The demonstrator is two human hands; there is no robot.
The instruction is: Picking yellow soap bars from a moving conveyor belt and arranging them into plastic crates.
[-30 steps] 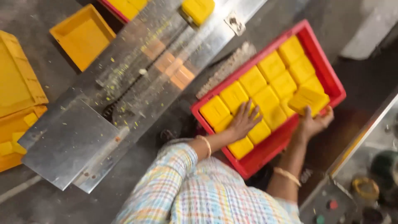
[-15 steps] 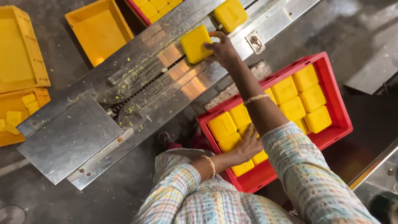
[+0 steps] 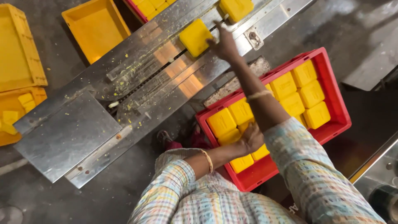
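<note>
My right hand (image 3: 224,43) reaches out over the slanted metal chute (image 3: 166,70) and its fingers grip the right edge of a yellow block (image 3: 194,37) lying on it. A second yellow block (image 3: 236,8) lies further up the chute. My left hand (image 3: 251,139) rests flat, fingers spread, on the yellow blocks (image 3: 222,122) in the near half of a red crate (image 3: 331,128). More yellow blocks (image 3: 309,93) fill the crate's far right part. My right forearm crosses over the crate's middle and hides some of the blocks.
An empty yellow tray (image 3: 97,27) sits beyond the chute, with another yellow tray (image 3: 18,45) and a bin of yellow scraps (image 3: 16,110) at the left edge. A flat steel plate (image 3: 62,137) ends the chute at lower left. Grey machinery shows at the right.
A second ago both hands were at the red crate. My right hand lifted a yellow block out, carried it to the chute, and now stays at the block there. The left hand stayed on the crate's blocks.
</note>
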